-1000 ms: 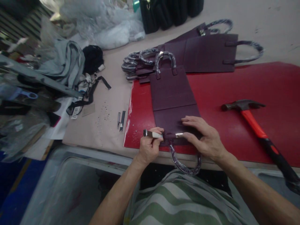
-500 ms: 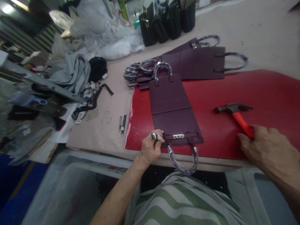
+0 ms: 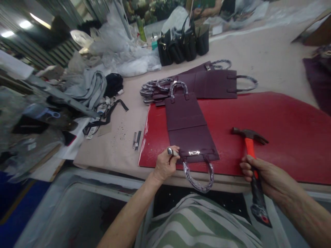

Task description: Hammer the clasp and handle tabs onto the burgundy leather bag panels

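Observation:
My left hand (image 3: 165, 164) is closed around a short metal punch (image 3: 170, 151), whose shiny round end points up. It rests at the left edge of a dark purple handbag panel (image 3: 190, 125), near a silver metal fitting (image 3: 194, 153). The panel lies flat, its plastic-wrapped handle (image 3: 199, 187) hanging over the table's front edge. In my right hand (image 3: 266, 175) is a claw hammer (image 3: 250, 146) with an orange and black handle, gripped around the middle. Its head is over the red mat (image 3: 279, 127), right of the panel and apart from it.
More purple bag panels (image 3: 217, 84) with wrapped handles lie behind. Several black bags (image 3: 181, 46) stand farther back, beside clear plastic bags (image 3: 119, 51). Two thin tools (image 3: 138, 140) and small scattered bits (image 3: 121, 134) are left of the mat. Grey bins (image 3: 67, 186) stand below the table edge.
My right hand has drawn the hammer left and closed fully around its handle, raising it. My left hand keeps the punch at the panel's edge. The view has tilted up slightly.

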A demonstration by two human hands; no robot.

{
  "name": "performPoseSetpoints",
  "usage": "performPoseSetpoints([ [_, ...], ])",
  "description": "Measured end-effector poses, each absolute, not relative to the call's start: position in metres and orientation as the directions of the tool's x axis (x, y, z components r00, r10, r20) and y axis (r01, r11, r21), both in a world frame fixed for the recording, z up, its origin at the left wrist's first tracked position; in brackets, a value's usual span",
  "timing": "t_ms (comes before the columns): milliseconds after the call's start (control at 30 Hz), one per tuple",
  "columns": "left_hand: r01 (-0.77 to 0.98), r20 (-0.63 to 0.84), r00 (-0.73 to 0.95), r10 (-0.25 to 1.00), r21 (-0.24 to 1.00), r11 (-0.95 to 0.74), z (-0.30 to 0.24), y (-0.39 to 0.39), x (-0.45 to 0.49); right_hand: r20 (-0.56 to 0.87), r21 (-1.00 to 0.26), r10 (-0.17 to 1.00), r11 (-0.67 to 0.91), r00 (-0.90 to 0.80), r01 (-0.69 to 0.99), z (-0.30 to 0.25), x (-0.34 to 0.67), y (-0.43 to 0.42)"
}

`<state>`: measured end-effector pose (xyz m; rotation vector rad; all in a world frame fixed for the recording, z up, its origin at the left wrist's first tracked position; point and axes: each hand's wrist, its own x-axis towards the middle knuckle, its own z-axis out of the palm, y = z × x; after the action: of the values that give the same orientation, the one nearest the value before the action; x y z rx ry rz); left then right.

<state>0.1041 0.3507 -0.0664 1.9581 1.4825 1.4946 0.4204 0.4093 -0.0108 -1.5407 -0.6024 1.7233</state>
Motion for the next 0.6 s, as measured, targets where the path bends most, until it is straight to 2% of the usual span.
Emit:
performPoseSetpoints([
  [67, 0.549, 0.562, -0.039, 0.827, 0.703, -0.452, -0.066, 0.351, 0.104, -0.72, -0.657, 0.694, -0.687, -0.012, -0.31, -0.006, 0.414, 0.406],
  [133, 0.541, 0.557, -0.017, 0.83, 0.704, -0.461, -0.065, 0.352, 0.104, -0.677, -0.713, 0.735, -0.649, 0.024, -0.265, 0.007, 0.407, 0.404],
  [200, 0.546, 0.552, -0.01, 0.834, 0.701, -0.458, -0.064, 0.352, 0.104, -0.549, -0.836, 0.835, -0.546, 0.036, -0.062, 0.028, 0.399, 0.4],
  [233, 0.556, 0.549, -0.011, 0.836, 0.698, -0.451, -0.063, 0.353, 0.105, -0.438, -0.894, 0.898, -0.439, 0.026, 0.085, 0.04, 0.394, 0.398],
  [300, 0.572, 0.54, -0.012, 0.841, 0.694, -0.438, -0.061, 0.353, 0.106, -0.139, -0.913, 0.988, -0.099, -0.073, 0.395, 0.064, 0.385, 0.393],
  [367, 0.582, 0.523, -0.005, 0.852, 0.694, -0.423, -0.06, 0.353, 0.108, 0.183, -0.773, 0.947, 0.304, -0.263, 0.557, 0.082, 0.376, 0.388],
  [433, 0.591, 0.512, 0.0, 0.859, 0.693, -0.413, -0.059, 0.354, 0.109, 0.391, -0.569, 0.801, 0.597, -0.453, 0.565, 0.09, 0.367, 0.385],
  [533, 0.605, 0.505, -0.021, 0.863, 0.693, -0.391, -0.059, 0.355, 0.111, 0.443, -0.388, 0.651, 0.759, -0.616, 0.522, 0.092, 0.361, 0.388],
  [600, 0.599, 0.498, -0.027, 0.867, 0.703, -0.385, -0.059, 0.355, 0.112, 0.391, -0.408, 0.674, 0.737, -0.627, 0.538, 0.094, 0.363, 0.39],
])
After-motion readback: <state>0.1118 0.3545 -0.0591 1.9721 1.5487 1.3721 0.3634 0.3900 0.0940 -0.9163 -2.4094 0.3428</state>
